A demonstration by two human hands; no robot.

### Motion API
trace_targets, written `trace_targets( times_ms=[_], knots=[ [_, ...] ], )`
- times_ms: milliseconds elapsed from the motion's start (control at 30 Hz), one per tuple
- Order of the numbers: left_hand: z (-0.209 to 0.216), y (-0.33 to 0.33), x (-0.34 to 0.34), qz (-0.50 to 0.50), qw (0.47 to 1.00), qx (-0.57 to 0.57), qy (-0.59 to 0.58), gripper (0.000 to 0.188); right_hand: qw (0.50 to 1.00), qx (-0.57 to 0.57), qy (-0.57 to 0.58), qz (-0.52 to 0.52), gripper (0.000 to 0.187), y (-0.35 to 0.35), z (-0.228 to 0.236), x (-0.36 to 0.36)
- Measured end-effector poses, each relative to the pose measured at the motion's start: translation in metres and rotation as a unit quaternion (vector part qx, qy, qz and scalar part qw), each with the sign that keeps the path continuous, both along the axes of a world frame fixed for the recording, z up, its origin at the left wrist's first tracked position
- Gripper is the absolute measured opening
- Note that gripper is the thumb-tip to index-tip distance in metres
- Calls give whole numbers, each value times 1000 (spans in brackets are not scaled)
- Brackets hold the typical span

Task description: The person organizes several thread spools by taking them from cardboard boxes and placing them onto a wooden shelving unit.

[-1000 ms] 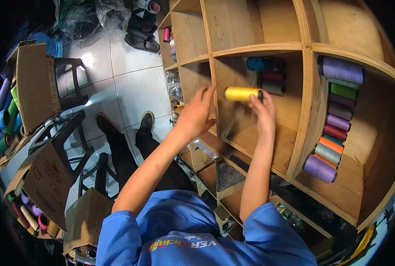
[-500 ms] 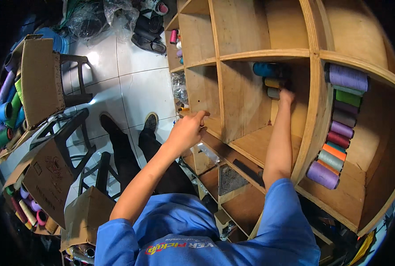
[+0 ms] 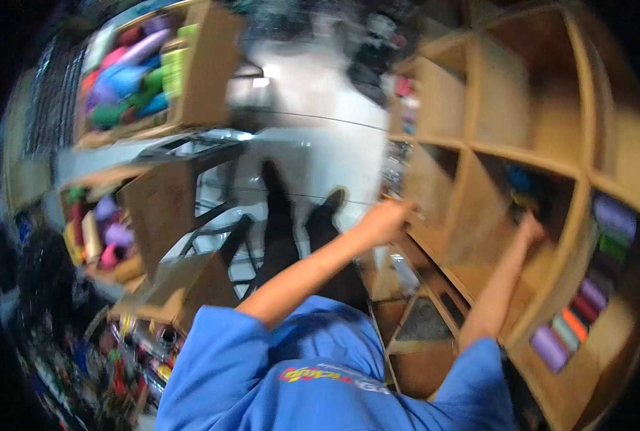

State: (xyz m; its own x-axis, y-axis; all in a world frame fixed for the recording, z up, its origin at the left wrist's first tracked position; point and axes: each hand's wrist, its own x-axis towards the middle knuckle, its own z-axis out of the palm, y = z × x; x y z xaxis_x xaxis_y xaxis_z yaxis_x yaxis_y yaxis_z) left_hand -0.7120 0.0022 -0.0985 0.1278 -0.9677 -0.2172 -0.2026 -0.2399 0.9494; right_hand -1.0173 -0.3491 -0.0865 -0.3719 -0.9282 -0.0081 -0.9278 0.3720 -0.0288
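Observation:
My right hand point(image 3: 530, 228) reaches into a compartment of the wooden shelf point(image 3: 528, 164). It is right beside a small row of thread spools there, a blue spool point(image 3: 519, 177) at the far end and a yellowish spool point(image 3: 524, 200) nearer. Blur and shadow hide its fingertips, so whether it grips a spool does not show. My left hand point(image 3: 388, 221) is held at the shelf's front edge, above the lower compartments. Its fingers look curled but are smeared, and no thing shows in them.
To the right, a compartment holds a row of spools, including a purple spool point(image 3: 550, 348). On the left are a cardboard box point(image 3: 209, 65) of colourful spools and a lower cardboard box point(image 3: 160, 212) with more. Dark stools stand near my legs. Shoes and plastic bags lie on the far floor.
The view has swung left, so the shelf sits further right and more of the boxes shows. My right hand stays by the spools in the same compartment; my left stays near the shelf edge.

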Motion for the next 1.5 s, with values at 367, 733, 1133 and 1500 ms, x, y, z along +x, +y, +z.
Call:
trace_targets(
  times_ms=[367,733,1133,1500],
  knots=[
    [90,153,138,389,913,-71,-99,21,769,246,-515,288,33,291,-80,227],
    [179,427,173,708,586,253,-303,32,355,349,-494,713,18,538,119,515],
    [117,443,166,653,611,325,-308,48,401,185,60,895,49,628,90,569],
    [118,456,169,704,598,218,-315,36,471,277,-29,837,52,591,156,586]
  ],
)
